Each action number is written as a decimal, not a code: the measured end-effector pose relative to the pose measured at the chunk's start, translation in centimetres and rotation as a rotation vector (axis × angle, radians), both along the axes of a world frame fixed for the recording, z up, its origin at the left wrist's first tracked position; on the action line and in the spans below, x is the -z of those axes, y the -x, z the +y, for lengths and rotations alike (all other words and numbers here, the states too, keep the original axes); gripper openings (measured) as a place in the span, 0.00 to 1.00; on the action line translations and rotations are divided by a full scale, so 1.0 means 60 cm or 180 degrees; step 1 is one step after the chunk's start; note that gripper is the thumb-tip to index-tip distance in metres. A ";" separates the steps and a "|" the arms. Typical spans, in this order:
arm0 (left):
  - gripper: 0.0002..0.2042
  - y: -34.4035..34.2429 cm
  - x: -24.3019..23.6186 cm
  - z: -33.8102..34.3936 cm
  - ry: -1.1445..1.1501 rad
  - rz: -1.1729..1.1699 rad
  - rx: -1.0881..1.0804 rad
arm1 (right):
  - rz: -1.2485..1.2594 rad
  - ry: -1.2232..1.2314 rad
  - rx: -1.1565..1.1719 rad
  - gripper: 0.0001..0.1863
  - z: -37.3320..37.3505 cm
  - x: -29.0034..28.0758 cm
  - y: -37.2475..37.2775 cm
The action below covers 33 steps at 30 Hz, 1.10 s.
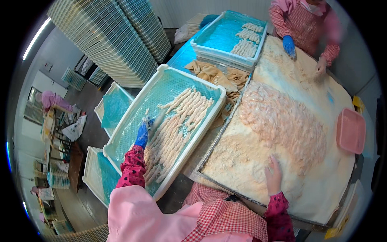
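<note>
My left hand [143, 134], in a blue glove, reaches over a white tray [164, 71] lined with blue-green plastic sheet. Its floury fingertips are blurred, and whether they hold a strip I cannot make out. Beside them lie rows of pale, flour-coated strips [173, 133], packed side by side. My right hand [273, 175] is bare and open, its fingers lying on the flour [229, 161] near the front of the worktable. Just beyond it spreads a heap of wet, pinkish raw strips [282, 121], partly dusted with flour.
Across the table, a co-worker's blue-gloved hand [289, 45] and bare hand [320, 68] are over the flour. A pink basin [350, 131] sits at the right edge. Crumpled tan cloth [213, 74], another tray [229, 60] and tall tray stacks [100, 40] stand beyond.
</note>
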<state>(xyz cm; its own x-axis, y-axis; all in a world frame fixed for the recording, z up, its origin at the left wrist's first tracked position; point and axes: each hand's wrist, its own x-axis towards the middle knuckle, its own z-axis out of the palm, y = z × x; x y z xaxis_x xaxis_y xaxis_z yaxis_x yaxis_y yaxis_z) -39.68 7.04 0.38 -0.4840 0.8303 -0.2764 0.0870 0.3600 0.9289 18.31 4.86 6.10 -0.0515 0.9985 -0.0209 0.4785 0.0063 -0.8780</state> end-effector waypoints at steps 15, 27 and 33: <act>0.27 0.046 -0.074 -0.081 0.0584 0.0231 0.1336 | -0.0186 -0.0544 -0.0810 0.13 0.043 0.065 0.099; 0.16 -0.296 -0.134 -0.023 -0.1062 0.0224 0.1476 | -0.1221 -0.0759 -0.0156 0.13 -0.018 0.049 -0.131; 0.23 -0.668 -0.049 -0.048 -0.2419 0.1359 0.4172 | -0.1740 -0.0508 -0.0330 0.15 -0.092 0.047 -0.170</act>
<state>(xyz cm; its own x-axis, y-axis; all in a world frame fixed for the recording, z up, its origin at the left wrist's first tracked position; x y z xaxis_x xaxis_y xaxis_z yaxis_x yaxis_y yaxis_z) 0.41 4.19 3.32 0.7252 0.5941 0.3480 0.2444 -0.6946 0.6766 28.53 -0.68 3.27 -0.1732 0.9817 0.0786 0.8522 0.1894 -0.4878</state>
